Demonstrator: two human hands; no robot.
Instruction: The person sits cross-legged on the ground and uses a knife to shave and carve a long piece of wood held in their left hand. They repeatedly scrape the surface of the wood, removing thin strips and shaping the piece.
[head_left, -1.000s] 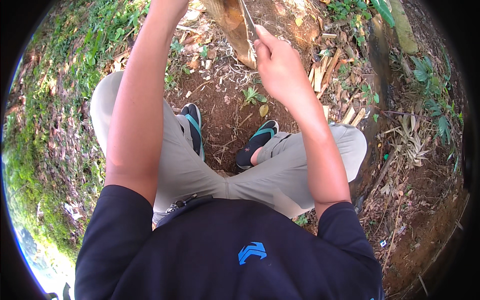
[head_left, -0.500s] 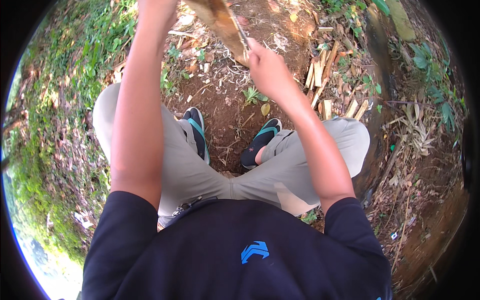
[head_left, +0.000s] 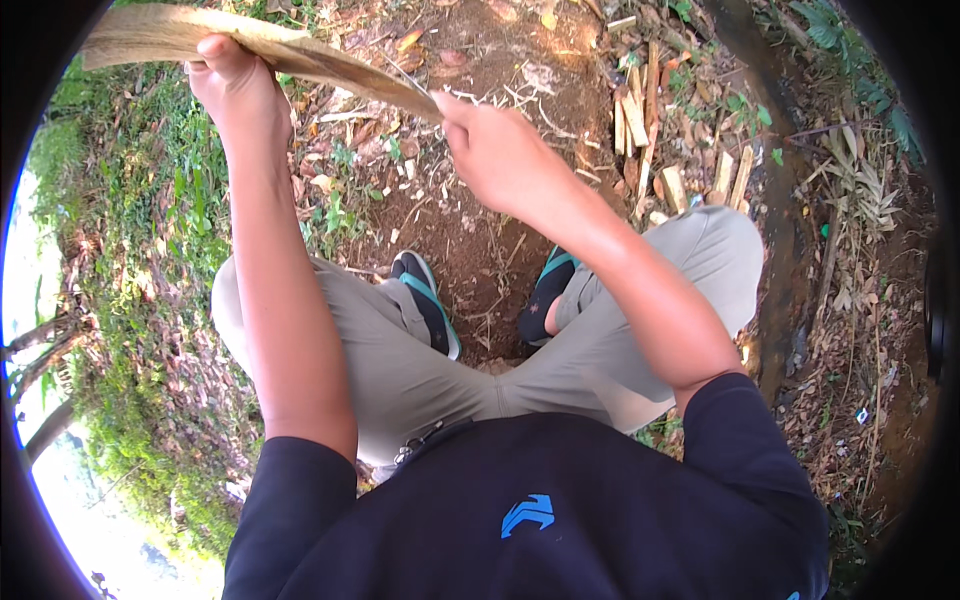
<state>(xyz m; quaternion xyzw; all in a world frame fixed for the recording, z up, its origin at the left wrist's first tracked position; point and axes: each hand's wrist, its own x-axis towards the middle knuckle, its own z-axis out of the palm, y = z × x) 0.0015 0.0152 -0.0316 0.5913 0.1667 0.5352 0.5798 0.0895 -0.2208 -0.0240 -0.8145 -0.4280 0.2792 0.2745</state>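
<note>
A long, flat piece of wood stretches across the upper left, pale along its upper edge and browner on its face. My left hand grips it from below, thumb up against the face and fingers mostly hidden behind. At its right end is my right hand, closed with the knuckles up. A thin, grey knife blade runs from this fist along the wood's upper edge; the handle is hidden in my palm. Whether the blade touches the wood I cannot tell.
Split wood sticks lie at the upper right, with short offcuts near my right knee. Pale shavings and chips dot the brown soil between my shoes. Green plants and leaf litter cover the left side.
The wood has swung toward the left and now lies more level, showing more of its length. My left hand has moved left and lower, into fuller view. My right hand has shifted slightly left and down.
</note>
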